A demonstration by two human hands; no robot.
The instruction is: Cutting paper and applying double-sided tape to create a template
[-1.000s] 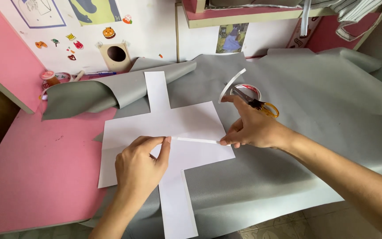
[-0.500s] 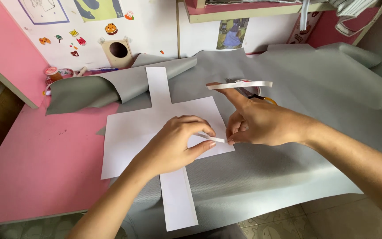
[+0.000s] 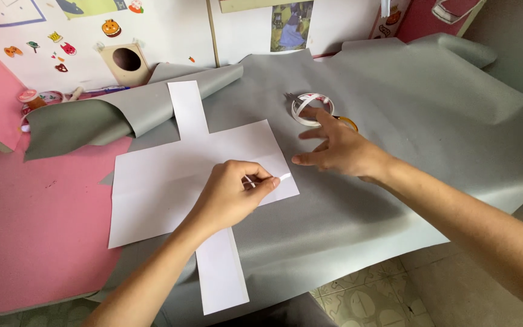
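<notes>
Now the right hand (image 3: pixel 340 148) has let go, fingers spread beside the tape roll (image 3: pixel 311 108); the left hand (image 3: pixel 228 197) pinches a white tape strip (image 3: pixel 273 179) against the cross-shaped paper (image 3: pixel 195 166) on grey sheeting (image 3: pixel 394 97).

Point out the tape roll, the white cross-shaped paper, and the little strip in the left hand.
tape roll (image 3: pixel 312 108), head view, on its white ring.
white cross-shaped paper (image 3: pixel 171 175), head view, on its wide middle.
strip (image 3: pixel 284 177), head view, on its free end.

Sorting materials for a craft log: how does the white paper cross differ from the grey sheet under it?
The white paper cross is smaller, cut to a cross shape and lies flat; the grey sheet is far larger, drapes over the table edge and curls up at its far left corner. Both are thin, plain sheets.
</notes>
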